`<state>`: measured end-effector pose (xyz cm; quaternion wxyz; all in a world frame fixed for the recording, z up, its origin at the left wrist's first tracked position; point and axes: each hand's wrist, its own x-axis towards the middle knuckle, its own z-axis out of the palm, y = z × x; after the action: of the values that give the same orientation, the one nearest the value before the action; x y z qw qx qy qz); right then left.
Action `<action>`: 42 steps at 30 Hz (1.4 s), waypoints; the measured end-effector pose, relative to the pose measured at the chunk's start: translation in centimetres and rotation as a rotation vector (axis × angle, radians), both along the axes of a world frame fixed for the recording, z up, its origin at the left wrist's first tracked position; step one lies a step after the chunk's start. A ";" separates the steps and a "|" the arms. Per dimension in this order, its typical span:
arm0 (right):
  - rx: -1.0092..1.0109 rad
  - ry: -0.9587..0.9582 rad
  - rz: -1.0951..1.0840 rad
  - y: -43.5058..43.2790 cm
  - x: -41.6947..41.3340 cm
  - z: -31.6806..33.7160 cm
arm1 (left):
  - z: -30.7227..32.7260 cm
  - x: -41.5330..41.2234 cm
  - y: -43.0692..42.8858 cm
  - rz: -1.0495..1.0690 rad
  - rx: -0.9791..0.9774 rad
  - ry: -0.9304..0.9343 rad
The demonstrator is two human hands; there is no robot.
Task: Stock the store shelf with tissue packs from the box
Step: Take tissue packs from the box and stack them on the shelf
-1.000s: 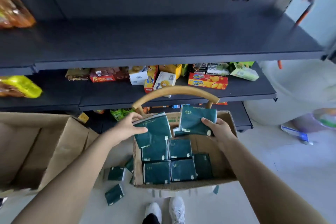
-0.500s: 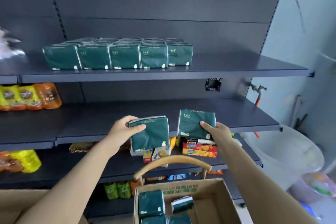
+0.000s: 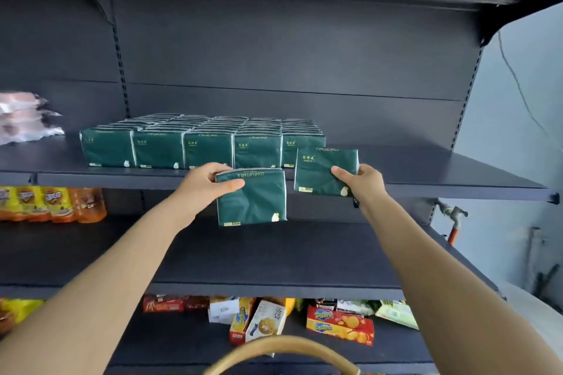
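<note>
Our left hand (image 3: 207, 183) pinches a green tissue pack (image 3: 253, 201) by its upper left corner, held at 6 o'clock of the stocked row (image 3: 182, 146) on the shelf (image 3: 426, 173). Our right hand (image 3: 362, 183) grips a second pack (image 3: 323, 170) at the row's 3 o'clock end, at the shelf's front edge.

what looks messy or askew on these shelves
The tissue packs on the upper shelf sit in neat rows. The mess is on the lowest visible shelf: snack boxes lean tilted against each other and a red biscuit box lies skewed.

Shop: dark shelving (image 3: 426, 173) stocked with packaged snacks (image 3: 339, 324).
</note>
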<state>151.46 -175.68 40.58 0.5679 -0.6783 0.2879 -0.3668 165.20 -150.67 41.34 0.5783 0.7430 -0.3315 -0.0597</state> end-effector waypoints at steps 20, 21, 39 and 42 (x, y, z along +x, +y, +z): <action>-0.306 0.307 0.008 -9.3 14.1 -1.7 | 0.4 2.7 -8.5 0.129 0.058 -0.043; -0.292 0.335 0.020 -9.3 13.8 -1.3 | 0.5 2.6 -8.6 0.127 0.060 -0.047; -0.223 -0.122 0.163 -6.6 0.6 0.5 | 3.8 -1.7 -17.9 -0.047 -0.004 -0.234; -0.206 -0.145 0.151 -9.6 0.4 1.5 | 3.8 -1.3 -20.0 -0.011 -0.015 -0.357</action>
<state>151.88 -185.31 42.12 0.5405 -0.7244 0.1552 -0.3988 163.88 -170.66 45.12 0.5153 0.7358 -0.4334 0.0725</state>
